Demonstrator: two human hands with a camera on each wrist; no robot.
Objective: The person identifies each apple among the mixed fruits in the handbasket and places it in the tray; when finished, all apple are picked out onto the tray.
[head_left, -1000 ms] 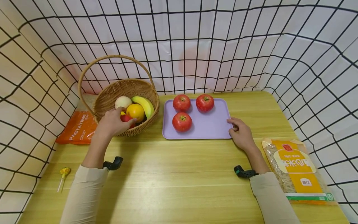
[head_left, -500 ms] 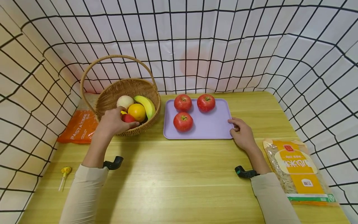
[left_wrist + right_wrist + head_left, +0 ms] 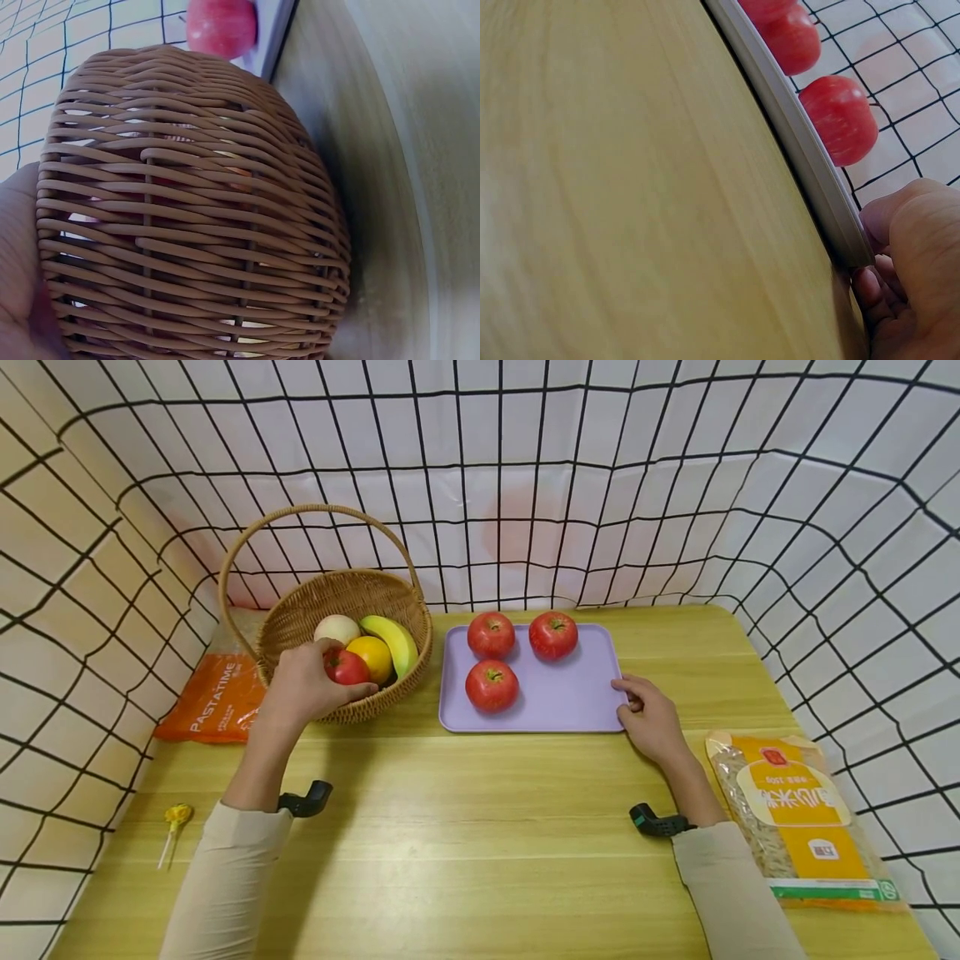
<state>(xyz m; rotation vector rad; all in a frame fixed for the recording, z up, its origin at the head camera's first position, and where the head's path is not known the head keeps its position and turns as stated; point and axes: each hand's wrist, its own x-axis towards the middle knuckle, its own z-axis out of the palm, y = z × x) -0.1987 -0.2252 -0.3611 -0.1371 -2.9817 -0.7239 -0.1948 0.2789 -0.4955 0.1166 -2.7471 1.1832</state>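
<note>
My left hand point(image 3: 303, 683) reaches over the near left rim of a wicker basket point(image 3: 341, 589). It grips a smooth red tomato point(image 3: 347, 667), thumb on the near side and fingers behind. Inside the basket, a yellow-orange fruit point(image 3: 372, 657), a banana point(image 3: 396, 645) and a pale round fruit point(image 3: 337, 629) lie around it. The basket's woven wall point(image 3: 195, 217) hides most of the grip in the left wrist view. My right hand point(image 3: 652, 718) pinches the right edge of a purple tray point(image 3: 570, 702), thumb above and fingertips underneath. Three red apples point(image 3: 491, 686) sit on the tray's left and back parts.
An orange pasta bag point(image 3: 213, 697) lies left of the basket, partly beneath it. Near the left table edge is a yellow lollipop point(image 3: 177, 817). A clear-and-yellow food packet point(image 3: 802, 818) lies at right. A white sheet with a black grid point(image 3: 495, 485) walls the back and sides.
The tomato has risen and turned in the left hand, so more of it and its green stem end now show. The right hand stays on the tray edge.
</note>
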